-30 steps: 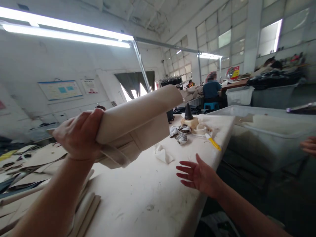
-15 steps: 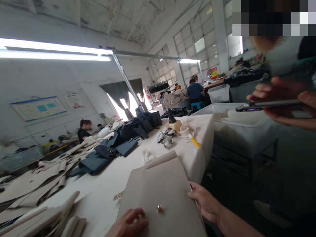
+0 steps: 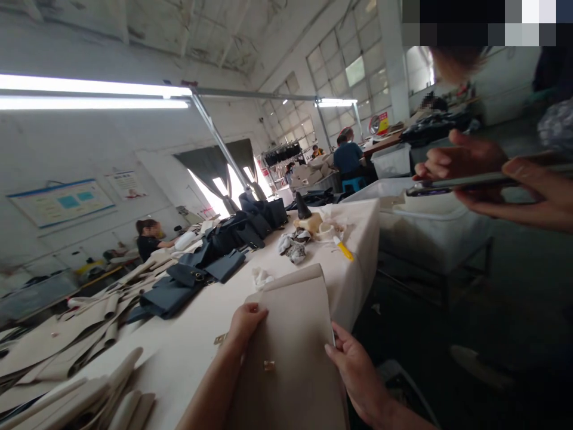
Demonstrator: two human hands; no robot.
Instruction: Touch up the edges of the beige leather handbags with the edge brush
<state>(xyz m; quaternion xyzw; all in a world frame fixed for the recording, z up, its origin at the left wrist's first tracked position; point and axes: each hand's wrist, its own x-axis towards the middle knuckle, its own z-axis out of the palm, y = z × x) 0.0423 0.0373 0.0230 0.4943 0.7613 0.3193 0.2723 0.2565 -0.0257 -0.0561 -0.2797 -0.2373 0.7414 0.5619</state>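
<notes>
A beige leather-like bag panel (image 3: 295, 334) lies before me on the table's near edge, its far end curled up. A small gold metal clasp (image 3: 269, 365) sits on its surface. My left hand (image 3: 247, 323) is closed round the panel's left edge near the far end, with the fingertips on top. On the opposite edge my right hand (image 3: 351, 364) pinches the panel between thumb and fingers. Just left of my left wrist, a gold metal fitting (image 3: 221, 339) shows at the panel's side.
Dark blue bag pieces (image 3: 179, 286) lie on the white-covered table (image 3: 188, 358). Beyond the panel are a crumpled rag (image 3: 293, 246) and a yellow-handled tool (image 3: 344, 248). Beige pieces (image 3: 67, 346) fill the left side. At right, a person's hands (image 3: 492, 173) hold a phone near a white bin (image 3: 434, 233).
My left hand has moved from the panel's near part up to its far left edge and closed there. The panel has tilted. My right hand stays on the right edge.
</notes>
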